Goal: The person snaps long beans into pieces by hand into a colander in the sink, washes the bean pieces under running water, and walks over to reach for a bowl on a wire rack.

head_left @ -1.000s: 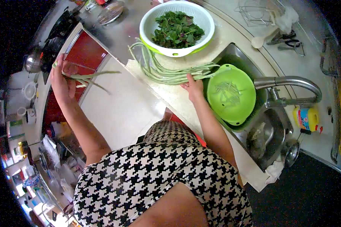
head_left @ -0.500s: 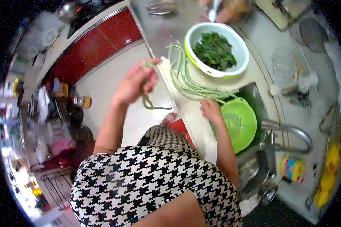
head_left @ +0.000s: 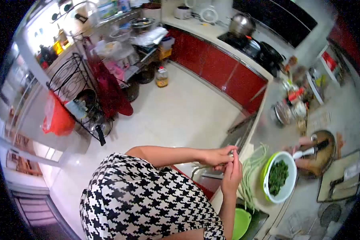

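Note:
My left hand (head_left: 217, 157) is closed around a green long bean (head_left: 196, 169), whose loose end hangs below the fingers. My right hand (head_left: 231, 174) meets it fingertip to fingertip, pinching at the bean's upper end, which the fingers mostly hide. Just right of both hands, a bundle of long beans (head_left: 249, 172) lies on the counter edge. Beside the bundle stands a white basin (head_left: 293, 176) with a lime-green one around it, holding dark leafy greens (head_left: 278, 176). Below, a green bowl (head_left: 241, 226) sits in the sink, partly cut off by my right arm.
Beyond the basin, a cutting board (head_left: 336, 176) carries a knife, near a blurred hand with a white-handled tool (head_left: 304, 153). Red cabinets (head_left: 212, 64) and a stove with a kettle (head_left: 242, 25) line the far side. A jar (head_left: 161, 78) stands on the floor by a shelf rack.
My view has swung left, showing more floor and shelves. My hands were apart, with the bean in the left one; now they are together at the bean's end.

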The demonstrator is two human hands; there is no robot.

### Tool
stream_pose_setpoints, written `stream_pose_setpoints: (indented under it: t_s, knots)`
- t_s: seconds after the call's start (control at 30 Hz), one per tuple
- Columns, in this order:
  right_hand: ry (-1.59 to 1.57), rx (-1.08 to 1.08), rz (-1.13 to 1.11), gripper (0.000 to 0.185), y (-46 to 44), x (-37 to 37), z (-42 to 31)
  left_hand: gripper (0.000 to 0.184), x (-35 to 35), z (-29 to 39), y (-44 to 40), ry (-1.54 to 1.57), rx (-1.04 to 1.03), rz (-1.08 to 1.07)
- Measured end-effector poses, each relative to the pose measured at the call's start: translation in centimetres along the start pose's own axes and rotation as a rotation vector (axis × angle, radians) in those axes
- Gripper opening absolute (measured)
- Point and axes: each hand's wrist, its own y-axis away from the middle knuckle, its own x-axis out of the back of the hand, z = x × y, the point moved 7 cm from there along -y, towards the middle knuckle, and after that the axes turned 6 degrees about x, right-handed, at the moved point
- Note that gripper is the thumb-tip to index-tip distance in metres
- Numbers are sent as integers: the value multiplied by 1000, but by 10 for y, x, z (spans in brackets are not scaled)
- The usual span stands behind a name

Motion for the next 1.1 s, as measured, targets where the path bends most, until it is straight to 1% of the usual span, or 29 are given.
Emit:
stream_pose_setpoints:
  t_s: [0.03, 0.07, 0.13, 0.2, 0.23, 0.27, 0.3, 0.37, 0.4, 0.47, 0.5, 0.53, 0.6, 0.67, 0.7, 0.77, 0.8, 0.9, 0.93, 1.03, 1.07, 1.1]
  knots:
    - [11, 16, -22, 40, -5, -11, -11, 59, 8, 5, 10, -1, -18, 0]
    - [16, 33, -40, 41, -10, -20, -19, 60, 18, 3, 12, 21, -78, 6]
    - [-45, 63, -46, 40, -21, -39, -24, 61, 37, 9, 28, 28, -92, 39]
    - [-69, 134, -115, 38, -36, -55, -30, 64, 57, 13, 47, 7, -113, 58]
    - [-80, 167, -150, 37, -45, -64, -37, 65, 68, 11, 57, 31, -71, 72]
    - [-97, 222, -125, 34, -53, -68, -49, 66, 78, 10, 68, 56, -28, 84]
    - [-148, 213, -150, 32, -61, -78, -55, 67, 86, 10, 77, 80, 17, 96]
    - [-245, 195, -205, 29, -77, -98, -68, 70, 103, 14, 87, 149, 21, 103]
    - [-182, 276, -233, 31, -83, -108, -75, 70, 111, 16, 92, 186, 26, 96]
    - [-189, 218, -225, 30, -93, -122, -84, 72, 129, 12, 95, 219, 48, 110]
    - [-208, 195, -220, 30, -88, -84, -52, 73, 103, 6, 49, 207, 39, 171]
    - [-224, 163, -211, 23, -91, -81, -61, 73, 104, 8, 47, 207, 22, 219]
    - [-264, 171, -235, 20, -97, -100, -31, 75, 113, 17, 64, 287, -9, 275]
    - [-318, 185, -231, 15, -104, -112, -26, 75, 127, 15, 71, 234, -13, 322]
    - [-359, 115, -253, 14, -106, -114, -28, 75, 133, 13, 71, 210, -15, 343]
    - [-439, -29, -300, 13, -109, -116, -31, 68, 139, 15, 68, 49, -84, 284]
    - [-545, -38, -282, 11, -113, -119, -27, 65, 141, 14, 66, -32, -115, 255]
    - [-630, -22, -238, 7, -125, -116, -25, 51, 144, 20, 65, -154, -350, 202]
    - [-609, -35, -212, 5, -129, -113, -20, 36, 144, 25, 73, -194, -368, 241]
    - [-682, -47, -184, 6, -137, -113, -13, 30, 153, 22, 78, -341, -336, 287]
    - [-700, -57, -175, 5, -139, -117, -10, 26, 157, 22, 85, -406, -306, 347]
    - [-715, -68, -166, 5, -140, -119, -5, 26, 162, 16, 83, -470, -312, 366]
